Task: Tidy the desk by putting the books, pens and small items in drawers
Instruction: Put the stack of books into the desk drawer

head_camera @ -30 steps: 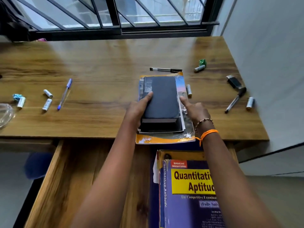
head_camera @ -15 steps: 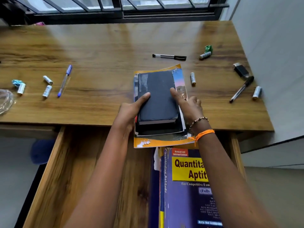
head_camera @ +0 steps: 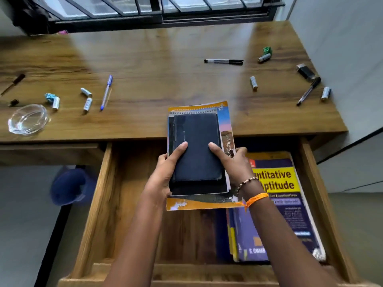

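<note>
A stack of books (head_camera: 199, 154), a dark navy book on top of a spiral notepad and an orange-edged magazine, is held between both hands, half over the desk (head_camera: 165, 65) edge and half over the open drawer (head_camera: 103, 204). The left hand (head_camera: 165, 172) grips its 9 o'clock edge, thumb on the cover; the right hand (head_camera: 234, 164) grips the 3 o'clock edge likewise. At 4 o'clock of the stack, a purple "Quantitative Aptitude" book (head_camera: 279, 204) lies in the drawer. On the desk, a blue pen (head_camera: 106, 92) and batteries (head_camera: 87, 104) lie at 10 o'clock, a glass dish (head_camera: 28, 119) beyond; a black pen (head_camera: 223, 61) lies at 1 o'clock.
</note>
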